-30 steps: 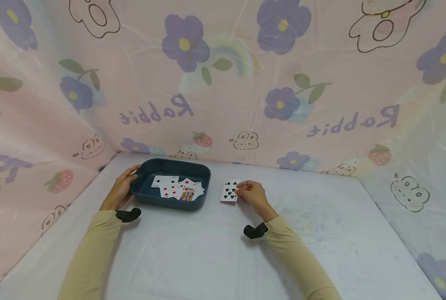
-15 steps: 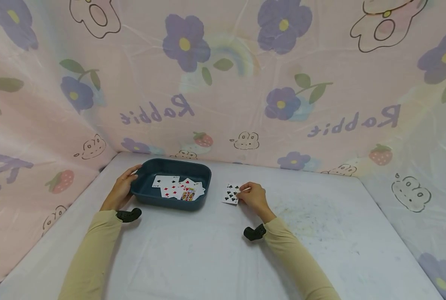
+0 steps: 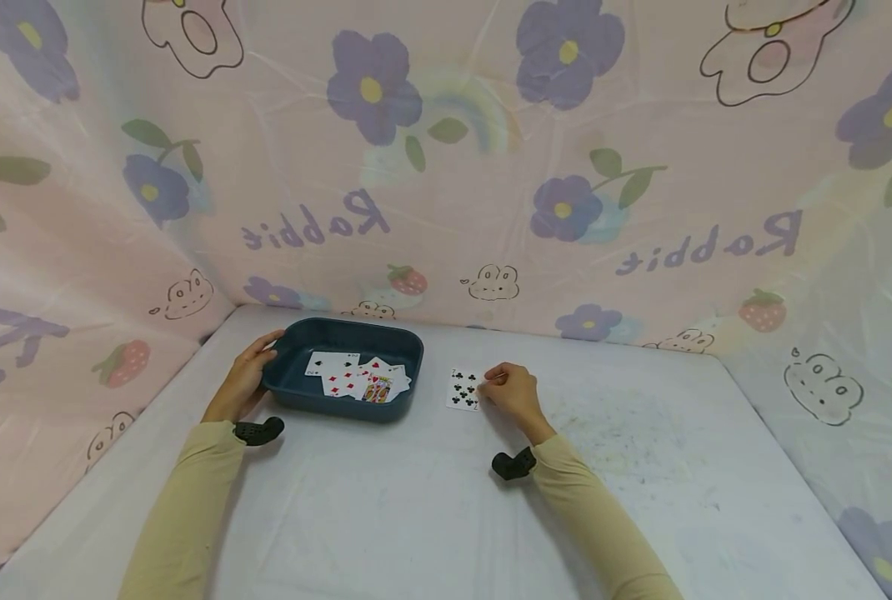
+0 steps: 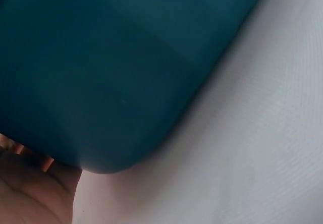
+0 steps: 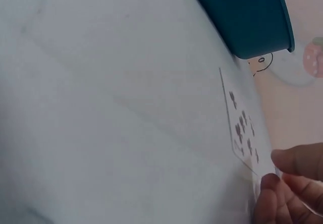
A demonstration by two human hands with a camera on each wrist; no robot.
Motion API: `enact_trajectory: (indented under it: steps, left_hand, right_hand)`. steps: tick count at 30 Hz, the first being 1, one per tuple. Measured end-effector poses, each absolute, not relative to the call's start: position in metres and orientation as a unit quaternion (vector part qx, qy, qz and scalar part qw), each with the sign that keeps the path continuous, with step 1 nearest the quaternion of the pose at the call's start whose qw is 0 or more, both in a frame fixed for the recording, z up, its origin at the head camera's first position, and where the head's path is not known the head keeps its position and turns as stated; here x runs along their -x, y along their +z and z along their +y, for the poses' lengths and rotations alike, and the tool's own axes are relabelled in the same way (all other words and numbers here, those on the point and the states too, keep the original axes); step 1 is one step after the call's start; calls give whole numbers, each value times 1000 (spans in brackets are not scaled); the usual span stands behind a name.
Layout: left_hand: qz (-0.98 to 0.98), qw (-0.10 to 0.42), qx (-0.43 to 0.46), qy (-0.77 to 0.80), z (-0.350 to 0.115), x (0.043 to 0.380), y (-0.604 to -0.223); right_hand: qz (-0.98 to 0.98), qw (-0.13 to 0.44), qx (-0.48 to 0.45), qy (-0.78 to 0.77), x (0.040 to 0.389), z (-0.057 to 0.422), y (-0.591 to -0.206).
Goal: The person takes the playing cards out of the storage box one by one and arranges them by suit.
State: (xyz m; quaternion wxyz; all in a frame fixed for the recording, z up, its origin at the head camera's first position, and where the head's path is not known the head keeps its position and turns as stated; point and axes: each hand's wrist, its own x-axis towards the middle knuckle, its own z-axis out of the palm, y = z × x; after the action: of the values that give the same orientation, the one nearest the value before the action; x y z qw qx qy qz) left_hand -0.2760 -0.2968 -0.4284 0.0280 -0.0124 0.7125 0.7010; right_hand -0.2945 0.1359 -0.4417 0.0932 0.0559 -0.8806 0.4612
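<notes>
A dark teal tray [image 3: 341, 407] sits at the left of the white table, with several face-up playing cards [image 3: 339, 384] overlapping inside it. My left hand [image 3: 241, 377] grips the tray's left end; in the left wrist view, part of the palm [image 4: 35, 193] shows below the tray wall [image 4: 111, 93]. To the right of the tray, a playing card with black clubs [image 3: 464, 390] lies flat and face up on the table. My right hand [image 3: 515, 398] is at this card's right edge, thumb [image 5: 298, 161] and forefinger slightly apart in the right wrist view, fingers loosely bent.
The white table [image 3: 386, 517] has faint smudges on its right part. Sheeting with flowers and rabbits [image 3: 446, 192] rises behind the table and along both sides. Black wrist mounts [image 3: 260, 431] hang from the sleeves.
The clubs card, tilted up in my right hand's pinch, has come down flat on the table, slightly to the right. My right fingers have loosened from it. The left hand and tray stay put.
</notes>
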Motion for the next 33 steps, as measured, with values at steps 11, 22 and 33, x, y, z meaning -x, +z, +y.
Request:
enact_trajectory:
  steps: [11,22,33]
  left_hand:
    - [716,21,4,698,-295,274,-427]
    - [710,24,11,703,-293,272,-429]
    - [707,18,5,707,-294,272,-427]
  right_hand:
    - [-879,90,-51,465,298,134,-435]
    - [-850,96,-113,506,294,114,-412]
    - [-833,79,-168,522,288,80,-393]
